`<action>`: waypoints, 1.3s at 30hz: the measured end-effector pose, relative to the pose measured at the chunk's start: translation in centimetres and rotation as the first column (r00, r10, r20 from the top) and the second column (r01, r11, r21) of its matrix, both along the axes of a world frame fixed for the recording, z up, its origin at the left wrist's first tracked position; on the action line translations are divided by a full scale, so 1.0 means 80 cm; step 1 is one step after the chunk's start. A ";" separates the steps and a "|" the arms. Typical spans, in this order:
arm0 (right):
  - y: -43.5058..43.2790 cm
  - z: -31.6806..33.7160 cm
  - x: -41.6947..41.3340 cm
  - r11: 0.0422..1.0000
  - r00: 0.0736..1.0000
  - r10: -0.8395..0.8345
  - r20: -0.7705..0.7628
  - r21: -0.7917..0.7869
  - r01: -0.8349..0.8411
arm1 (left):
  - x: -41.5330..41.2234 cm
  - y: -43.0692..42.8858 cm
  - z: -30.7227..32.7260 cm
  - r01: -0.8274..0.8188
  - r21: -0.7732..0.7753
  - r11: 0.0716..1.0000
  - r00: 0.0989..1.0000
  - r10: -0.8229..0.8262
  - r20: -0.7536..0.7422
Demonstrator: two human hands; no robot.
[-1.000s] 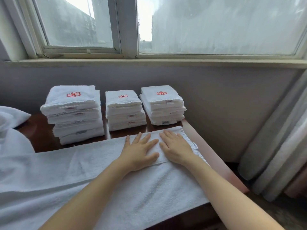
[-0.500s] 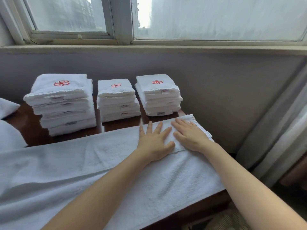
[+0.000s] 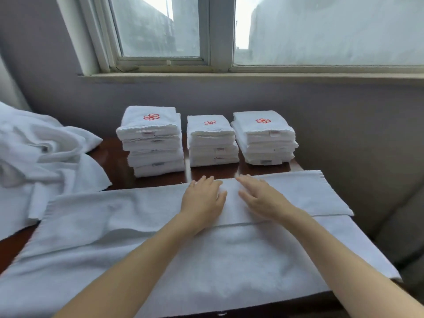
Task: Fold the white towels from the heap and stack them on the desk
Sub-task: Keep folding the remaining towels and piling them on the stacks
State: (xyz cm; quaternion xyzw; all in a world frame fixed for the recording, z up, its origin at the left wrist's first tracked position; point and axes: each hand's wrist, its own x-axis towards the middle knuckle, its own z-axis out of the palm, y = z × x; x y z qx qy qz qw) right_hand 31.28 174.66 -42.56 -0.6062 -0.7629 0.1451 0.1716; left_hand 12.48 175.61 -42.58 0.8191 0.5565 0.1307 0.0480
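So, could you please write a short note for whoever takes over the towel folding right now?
Hands: left hand and right hand both open, flat on the towel near its far edge.
Towel: spread across the desk, far strip folded over lengthwise.
Done: three stacks of folded towels at the back.
Left: finish folding this towel, stack it, then work through the heap on the left.
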 end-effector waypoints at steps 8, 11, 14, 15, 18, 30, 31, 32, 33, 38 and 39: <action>-0.014 0.013 -0.176 0.937 0.935 0.345 -0.080 0.081 -0.339 | -0.197 -0.049 0.004 -0.176 0.006 0.984 0.984 0.176 -0.019; -0.023 0.009 -0.217 0.901 0.900 0.432 -0.064 0.084 -0.426 | -0.242 -0.078 -0.003 -0.180 -0.045 0.983 0.984 0.179 -0.017; -0.027 0.003 -0.249 0.893 0.895 0.443 -0.054 0.113 -0.435 | -0.268 -0.098 -0.006 -0.206 -0.080 0.975 0.976 0.211 0.051; -0.028 0.002 -0.258 0.891 0.895 0.444 -0.047 0.129 -0.435 | -0.275 -0.102 -0.005 -0.209 -0.082 0.974 0.973 0.216 0.083; -0.031 0.002 -0.279 0.870 0.885 0.465 -0.003 0.185 -0.457 | -0.295 -0.113 0.000 -0.204 -0.028 0.979 0.972 0.206 0.116; -0.033 0.009 -0.314 0.766 0.814 0.567 0.124 0.283 -0.577 | -0.379 -0.133 0.006 -0.354 0.064 0.933 0.927 0.341 0.157; -0.033 0.007 -0.315 0.772 0.812 0.574 0.107 0.259 -0.580 | -0.379 -0.133 0.006 -0.373 0.064 0.926 0.919 0.358 0.164; -0.032 0.006 -0.315 0.788 0.822 0.567 0.058 0.252 -0.561 | -0.377 -0.132 0.008 -0.399 0.068 0.915 0.908 0.384 0.167; -0.030 0.005 -0.316 0.814 0.841 0.541 -0.006 0.256 -0.521 | -0.374 -0.130 0.010 -0.424 0.076 0.902 0.898 0.408 0.164; -0.008 -0.003 -0.312 0.912 0.939 0.331 0.092 0.226 -0.343 | -0.329 -0.097 0.014 -0.390 0.113 0.914 0.912 0.366 0.186; -0.005 -0.007 -0.311 0.925 0.942 0.305 0.139 0.193 -0.328 | -0.315 -0.086 0.012 -0.351 0.096 0.932 0.926 0.330 0.182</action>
